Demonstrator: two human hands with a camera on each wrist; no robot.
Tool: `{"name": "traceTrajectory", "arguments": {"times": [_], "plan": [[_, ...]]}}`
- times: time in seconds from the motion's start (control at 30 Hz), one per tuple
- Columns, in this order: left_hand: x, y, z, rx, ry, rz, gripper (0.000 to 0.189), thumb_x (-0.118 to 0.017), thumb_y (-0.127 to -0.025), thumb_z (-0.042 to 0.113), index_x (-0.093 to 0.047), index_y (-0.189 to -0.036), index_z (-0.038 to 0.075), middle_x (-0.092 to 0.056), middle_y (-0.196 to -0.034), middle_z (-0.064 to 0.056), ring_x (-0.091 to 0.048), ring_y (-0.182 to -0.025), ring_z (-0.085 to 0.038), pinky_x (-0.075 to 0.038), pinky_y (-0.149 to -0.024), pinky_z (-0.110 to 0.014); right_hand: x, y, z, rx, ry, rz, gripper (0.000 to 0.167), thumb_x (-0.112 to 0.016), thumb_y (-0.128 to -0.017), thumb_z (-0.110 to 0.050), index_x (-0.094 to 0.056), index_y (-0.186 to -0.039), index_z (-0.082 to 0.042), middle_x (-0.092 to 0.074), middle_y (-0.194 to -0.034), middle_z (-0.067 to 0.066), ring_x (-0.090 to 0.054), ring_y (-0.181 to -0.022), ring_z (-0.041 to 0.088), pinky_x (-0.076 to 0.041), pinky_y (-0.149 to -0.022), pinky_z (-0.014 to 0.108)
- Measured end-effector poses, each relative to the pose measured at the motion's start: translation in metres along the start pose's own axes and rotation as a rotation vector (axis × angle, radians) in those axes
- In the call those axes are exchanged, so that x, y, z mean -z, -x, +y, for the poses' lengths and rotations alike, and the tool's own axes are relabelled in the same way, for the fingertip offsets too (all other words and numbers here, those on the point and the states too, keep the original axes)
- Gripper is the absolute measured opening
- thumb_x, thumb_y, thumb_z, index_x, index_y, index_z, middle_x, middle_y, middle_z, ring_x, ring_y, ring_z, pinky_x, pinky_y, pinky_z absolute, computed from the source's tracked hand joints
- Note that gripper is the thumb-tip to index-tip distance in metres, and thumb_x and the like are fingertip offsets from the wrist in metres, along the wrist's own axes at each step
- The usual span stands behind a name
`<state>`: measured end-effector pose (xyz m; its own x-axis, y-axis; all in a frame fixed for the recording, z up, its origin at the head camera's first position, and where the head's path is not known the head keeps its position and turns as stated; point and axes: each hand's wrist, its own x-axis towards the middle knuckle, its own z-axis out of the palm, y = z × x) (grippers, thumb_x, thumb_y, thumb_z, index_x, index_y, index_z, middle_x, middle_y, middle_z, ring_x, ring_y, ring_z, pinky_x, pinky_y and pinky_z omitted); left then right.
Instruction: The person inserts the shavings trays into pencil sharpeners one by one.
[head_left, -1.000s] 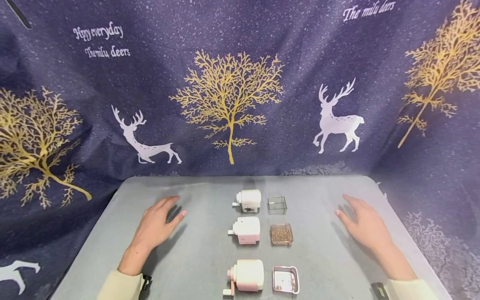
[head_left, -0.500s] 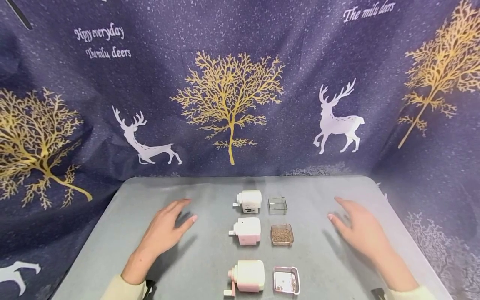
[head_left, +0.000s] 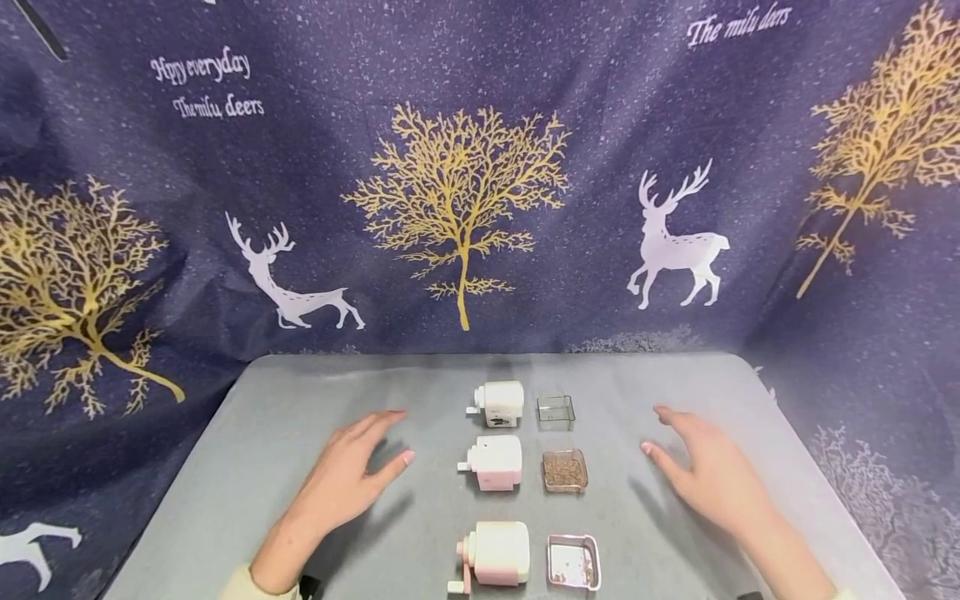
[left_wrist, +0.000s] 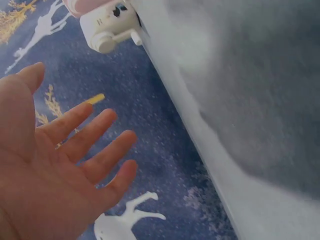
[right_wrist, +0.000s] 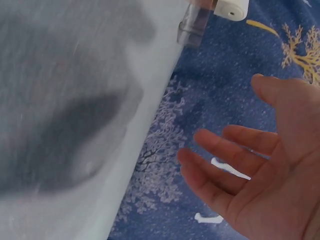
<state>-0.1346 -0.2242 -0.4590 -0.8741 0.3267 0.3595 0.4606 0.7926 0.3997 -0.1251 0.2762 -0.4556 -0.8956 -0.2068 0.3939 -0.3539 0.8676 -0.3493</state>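
Middle sharpener [head_left: 492, 462] – crank points left.

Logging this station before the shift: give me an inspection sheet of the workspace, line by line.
Surface: grey table top with rounded far corners, bare where visible.
Job's things: three white-and-pink hand-crank pencil sharpeners in a column, far, middle, near; right of each sits a small tray: clear empty tray, tray full of brown shavings, pink-rimmed tray with few shavings.
Clutter: nothing seen.
Hands: left hand and right hand open with fingers spread, either side of the column, holding nothing; contact with the table cannot be told.
Cables: nothing seen.
Surroundings: dark blue cloth backdrop printed with gold trees, white deer and white lettering.
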Motion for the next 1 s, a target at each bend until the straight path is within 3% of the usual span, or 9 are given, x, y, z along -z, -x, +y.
{"name": "traceTrajectory", "arguments": {"times": [0.37,0.73,1.0], "plan": [[-0.006,0.004,0.03,-0.064,0.053,-0.045,0.058,-0.072,-0.1,0.05,-0.057,-0.152,0.029,-0.061,-0.148,0.011,-0.061,-0.134,-0.022,-0.048,-0.112,-0.057,-0.005,0.007,-0.019,0.059,-0.016,0.008,0.056,-0.083,-0.093,-0.031,-0.066,-0.137,0.0,-0.074,-0.123,0.017,-0.069,-0.113,0.042,-0.053,-0.098,0.064],[-0.014,0.01,0.052,-0.131,0.047,-0.115,0.059,-0.072,-0.099,0.052,-0.059,-0.151,0.028,-0.063,-0.145,0.012,-0.061,-0.131,-0.016,-0.05,-0.11,-0.052,-0.016,0.016,-0.037,0.153,-0.049,0.046,0.052,-0.087,-0.088,-0.026,-0.069,-0.131,-0.003,-0.075,-0.119,0.009,-0.072,-0.107,0.03,-0.058,-0.094,0.055],[-0.025,0.018,0.068,-0.157,0.097,-0.175,0.059,-0.069,-0.099,0.057,-0.058,-0.15,0.029,-0.062,-0.145,0.014,-0.061,-0.132,-0.016,-0.05,-0.11,-0.05,-0.027,0.025,-0.05,0.204,-0.055,-0.006,0.05,-0.086,-0.09,-0.029,-0.069,-0.13,-0.006,-0.072,-0.126,0.003,-0.07,-0.113,0.022,-0.06,-0.096,0.049]]}}
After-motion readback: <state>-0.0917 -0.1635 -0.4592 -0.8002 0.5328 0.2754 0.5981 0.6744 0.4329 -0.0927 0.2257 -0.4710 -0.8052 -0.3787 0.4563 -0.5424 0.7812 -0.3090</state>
